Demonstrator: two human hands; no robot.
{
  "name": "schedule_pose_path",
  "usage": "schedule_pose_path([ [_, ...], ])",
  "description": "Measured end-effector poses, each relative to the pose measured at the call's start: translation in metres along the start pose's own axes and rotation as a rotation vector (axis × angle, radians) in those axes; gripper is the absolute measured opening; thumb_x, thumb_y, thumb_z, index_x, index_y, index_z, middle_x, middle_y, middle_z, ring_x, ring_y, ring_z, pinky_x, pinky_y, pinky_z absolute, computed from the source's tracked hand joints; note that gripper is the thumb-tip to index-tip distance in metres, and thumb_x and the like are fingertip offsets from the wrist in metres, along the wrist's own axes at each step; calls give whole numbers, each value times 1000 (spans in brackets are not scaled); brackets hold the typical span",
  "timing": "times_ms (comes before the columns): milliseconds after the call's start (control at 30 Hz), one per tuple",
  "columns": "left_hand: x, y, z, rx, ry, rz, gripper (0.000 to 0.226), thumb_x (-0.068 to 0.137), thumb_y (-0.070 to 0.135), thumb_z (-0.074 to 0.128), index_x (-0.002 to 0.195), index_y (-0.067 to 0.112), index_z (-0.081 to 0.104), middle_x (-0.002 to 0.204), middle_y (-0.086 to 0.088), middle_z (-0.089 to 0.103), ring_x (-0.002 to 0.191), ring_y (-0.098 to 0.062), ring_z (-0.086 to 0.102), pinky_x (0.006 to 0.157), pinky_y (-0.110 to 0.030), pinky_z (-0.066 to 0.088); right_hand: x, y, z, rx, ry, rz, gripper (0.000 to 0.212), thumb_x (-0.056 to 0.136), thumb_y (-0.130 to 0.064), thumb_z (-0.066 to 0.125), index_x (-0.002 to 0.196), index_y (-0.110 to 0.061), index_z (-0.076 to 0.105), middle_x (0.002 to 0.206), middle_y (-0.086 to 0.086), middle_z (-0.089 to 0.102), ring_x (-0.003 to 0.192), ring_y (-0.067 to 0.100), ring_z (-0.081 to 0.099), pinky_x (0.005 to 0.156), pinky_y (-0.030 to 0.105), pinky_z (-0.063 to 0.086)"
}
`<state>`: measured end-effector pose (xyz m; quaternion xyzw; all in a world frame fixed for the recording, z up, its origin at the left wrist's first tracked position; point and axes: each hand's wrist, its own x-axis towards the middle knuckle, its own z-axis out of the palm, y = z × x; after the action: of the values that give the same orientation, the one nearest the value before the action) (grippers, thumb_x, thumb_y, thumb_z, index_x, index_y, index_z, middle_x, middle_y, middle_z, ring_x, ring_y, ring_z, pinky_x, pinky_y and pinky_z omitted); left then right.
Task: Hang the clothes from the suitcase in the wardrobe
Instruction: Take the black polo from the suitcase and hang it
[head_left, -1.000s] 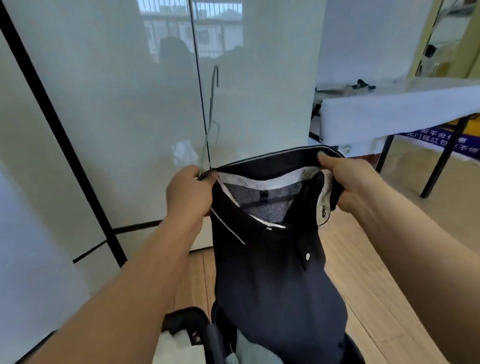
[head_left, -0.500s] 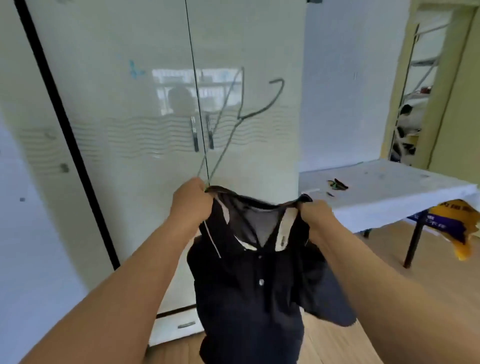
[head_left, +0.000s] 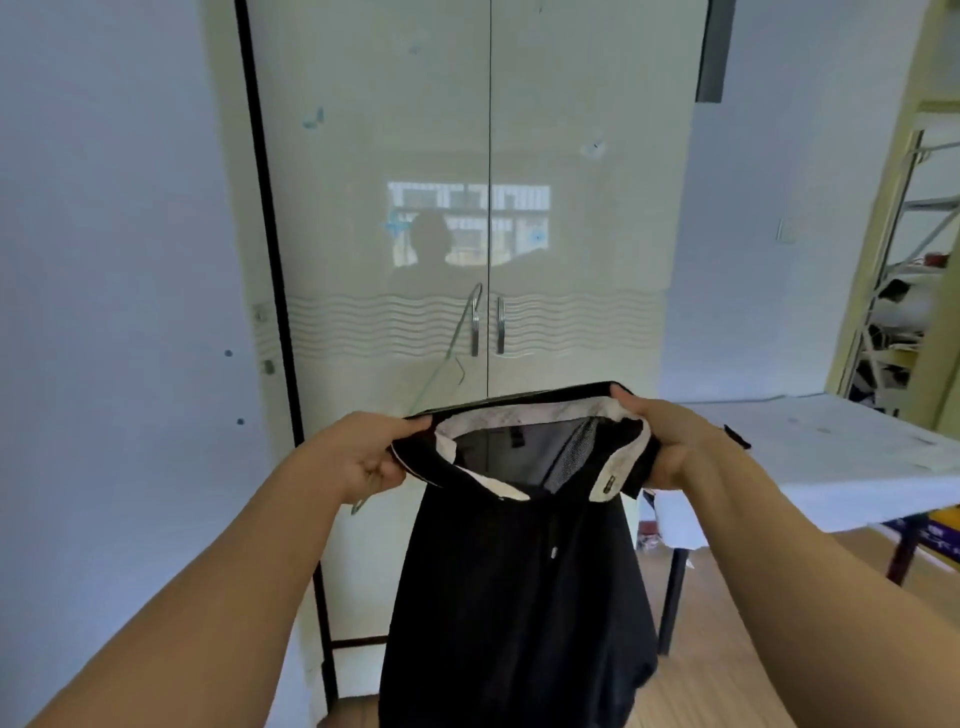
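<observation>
Both hands — left hand (head_left: 363, 457); right hand (head_left: 670, 441) — gripping dark shirt (head_left: 519, 597) collar.

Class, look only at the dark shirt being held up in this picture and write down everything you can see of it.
The dark shirt is a navy or black polo-style top in soft fabric, with a collar whose inner band is white and a grey lining inside. One small pale button shows on the front placket. It hangs straight down, limp and unhung. The left hand and the right hand each grip one side of the collar, stretching the neck open in front of the closed wardrobe doors. Its hem runs out of view.
</observation>
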<state>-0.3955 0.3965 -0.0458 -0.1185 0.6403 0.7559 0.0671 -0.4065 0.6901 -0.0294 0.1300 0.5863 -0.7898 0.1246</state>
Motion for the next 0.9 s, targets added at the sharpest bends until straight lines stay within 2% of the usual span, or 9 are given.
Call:
schedule_pose_path([
  [100, -15, 2, -13, -306, -137, -92, 26, 91, 22, 61, 72, 6, 53, 50, -2, 44, 22, -5, 19, 25, -10, 20, -4, 2, 3, 182, -45, 37, 27, 74, -7, 62, 100, -4, 66, 94, 12, 71, 82, 26, 69, 73, 44, 52],
  [167, -22, 1, -18, -315, -102, -60, 32, 90, 28, 63, 66, 8, 53, 45, -1, 44, 23, -6, 19, 26, -10, 19, -4, 6, 13, 192, -67, -4, 42, 64, -4, 65, 106, -11, 66, 98, 7, 71, 82, 23, 69, 71, 42, 55],
  [200, -23, 0, -20, -235, -42, -17, 36, 89, 30, 65, 63, 9, 53, 45, -1, 43, 25, -6, 19, 28, -11, 19, -4, 8, 18, 198, -78, -22, 41, 71, -9, 66, 113, -14, 66, 104, 7, 71, 87, 24, 68, 73, 43, 55],
  [267, -27, -1, -26, 72, 97, 132, 36, 94, 32, 61, 65, 10, 56, 53, -3, 45, 33, -9, 24, 33, -14, 22, -7, 7, 31, 220, -67, -59, 21, 91, -24, 58, 102, -9, 67, 90, 11, 74, 73, 26, 72, 64, 44, 57],
  [333, -32, -1, -32, 458, 197, 323, 28, 99, 30, 50, 84, 13, 66, 67, -4, 57, 44, -12, 33, 41, -19, 30, -7, 5, 38, 173, -65, -94, 30, 96, -32, 52, 86, -6, 64, 71, 13, 72, 57, 26, 70, 48, 47, 55],
  [400, -37, 0, -41, 690, 209, 515, 23, 101, 30, 46, 99, 23, 67, 73, 2, 65, 49, -10, 41, 49, -21, 34, -7, 5, 43, 158, -43, -112, 31, 97, -32, 53, 82, -6, 63, 67, 12, 71, 53, 25, 69, 46, 52, 53],
  [600, -49, 16, -72, 763, 89, 740, 24, 101, 32, 45, 97, 37, 68, 57, 8, 62, 58, -7, 55, 68, -25, 44, -4, 10, 42, 147, 109, -114, 20, 96, -24, 56, 93, -5, 59, 86, 11, 64, 73, 25, 62, 60, 47, 49],
  [733, -49, 16, -77, 893, 151, 722, 27, 102, 32, 42, 89, 38, 65, 63, 5, 65, 69, -10, 63, 69, -27, 46, -3, 13, 36, 138, 186, -133, 12, 96, -17, 56, 95, -6, 60, 90, 11, 63, 71, 26, 59, 58, 44, 48],
  [900, -56, 2, -81, 786, -25, 553, 25, 102, 29, 43, 97, 22, 66, 49, -3, 60, 68, -25, 71, 82, -45, 58, -4, 0, 22, 108, 231, -177, 11, 95, -12, 56, 90, -4, 61, 87, 12, 63, 73, 26, 61, 62, 44, 51],
])
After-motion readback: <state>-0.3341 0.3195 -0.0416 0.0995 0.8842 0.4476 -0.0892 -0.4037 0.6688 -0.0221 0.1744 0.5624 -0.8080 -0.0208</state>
